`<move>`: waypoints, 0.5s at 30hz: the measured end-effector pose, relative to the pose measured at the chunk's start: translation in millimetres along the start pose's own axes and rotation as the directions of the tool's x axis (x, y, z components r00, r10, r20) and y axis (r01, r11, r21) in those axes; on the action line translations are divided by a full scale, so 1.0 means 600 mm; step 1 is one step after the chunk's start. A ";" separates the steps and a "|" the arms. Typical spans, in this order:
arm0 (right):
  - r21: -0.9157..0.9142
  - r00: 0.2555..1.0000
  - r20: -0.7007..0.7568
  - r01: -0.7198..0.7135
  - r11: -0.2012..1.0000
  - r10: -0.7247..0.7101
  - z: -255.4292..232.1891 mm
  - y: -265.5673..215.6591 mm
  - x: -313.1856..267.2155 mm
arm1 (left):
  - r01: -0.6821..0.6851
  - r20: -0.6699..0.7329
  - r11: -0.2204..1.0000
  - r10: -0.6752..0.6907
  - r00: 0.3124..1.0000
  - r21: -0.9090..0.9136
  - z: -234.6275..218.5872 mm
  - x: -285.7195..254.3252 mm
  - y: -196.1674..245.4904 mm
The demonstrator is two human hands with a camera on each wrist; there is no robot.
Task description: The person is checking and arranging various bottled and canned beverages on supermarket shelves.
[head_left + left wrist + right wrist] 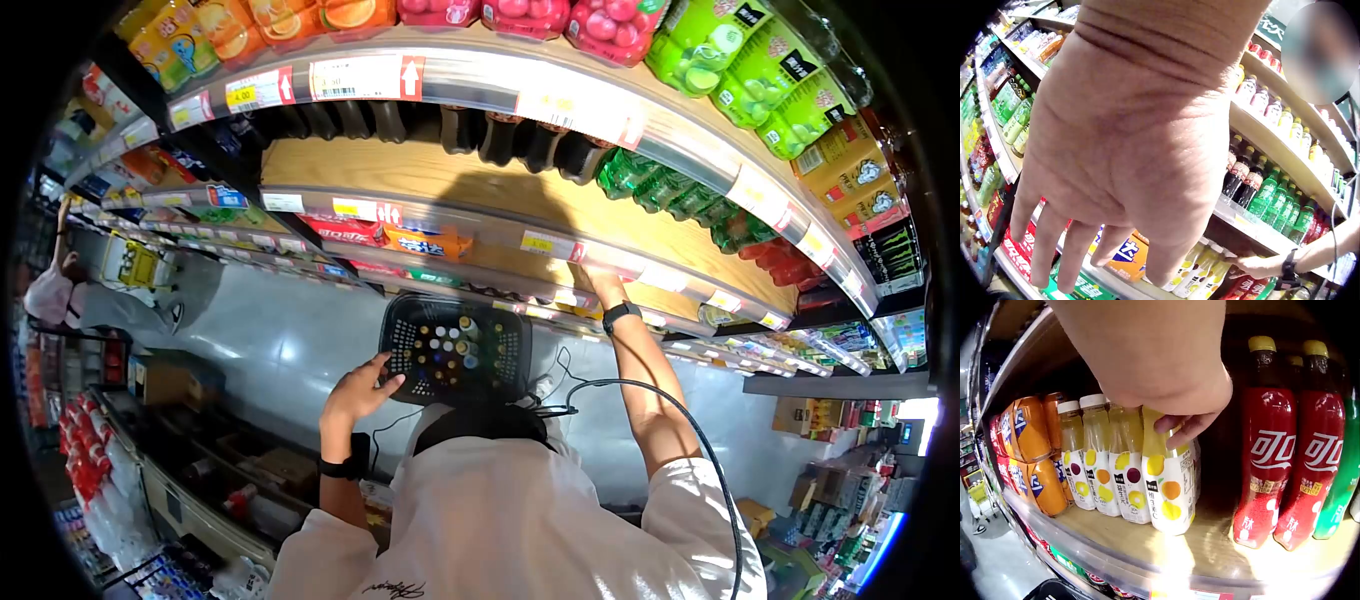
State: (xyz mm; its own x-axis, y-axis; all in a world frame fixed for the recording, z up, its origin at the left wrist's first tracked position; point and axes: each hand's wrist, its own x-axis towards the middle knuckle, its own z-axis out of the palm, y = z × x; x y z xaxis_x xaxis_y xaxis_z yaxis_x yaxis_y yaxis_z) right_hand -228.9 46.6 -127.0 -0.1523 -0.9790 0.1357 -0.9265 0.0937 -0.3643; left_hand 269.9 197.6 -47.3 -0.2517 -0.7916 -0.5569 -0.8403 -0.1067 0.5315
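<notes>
In the right wrist view, my right hand (1166,378) grips the neck of a yellow juice bottle (1170,495) with a fruit label, the rightmost at the front of a row. Similar juice bottles (1130,481) with white caps stand just left of it. The head view has the right hand (604,287) reaching into a lower shelf, its fingers partly hidden by the shelf edge. My left hand (358,390) holds nothing, fingers spread, beside a black basket (392,345) with several bottles in it. Its palm fills much of the left wrist view.
Red cola bottles (1266,456) stand right of the juice, past a gap. Orange can packs (1047,484) sit to its left. The shelf front has a clear price rail (1104,540). A cable (690,430) loops by the right arm. Another person (75,295) is at the far left.
</notes>
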 end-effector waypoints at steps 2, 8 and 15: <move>-0.078 0.999 0.037 -0.011 0.997 0.014 -0.027 -0.030 -0.003 | -0.003 -0.030 1.000 0.004 1.000 0.013 0.011 -0.005 0.007; 0.248 0.999 -0.039 -0.024 0.969 0.035 0.004 -0.024 -0.082 | -0.154 -0.042 0.978 0.149 0.988 -0.141 0.048 0.000 0.064; 0.186 0.954 -0.047 0.300 0.936 -0.296 -0.039 -0.019 -0.157 | -0.344 -0.105 0.937 0.336 0.936 -0.066 0.056 0.021 0.156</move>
State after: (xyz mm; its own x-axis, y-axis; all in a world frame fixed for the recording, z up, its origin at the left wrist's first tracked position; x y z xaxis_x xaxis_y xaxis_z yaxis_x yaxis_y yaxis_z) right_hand -212.1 141.9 -114.3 0.1132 -0.9531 0.2807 -0.8486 -0.2397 -0.4716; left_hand 171.8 198.3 -25.9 -0.4678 -0.8398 -0.2753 -0.6686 0.1325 0.7317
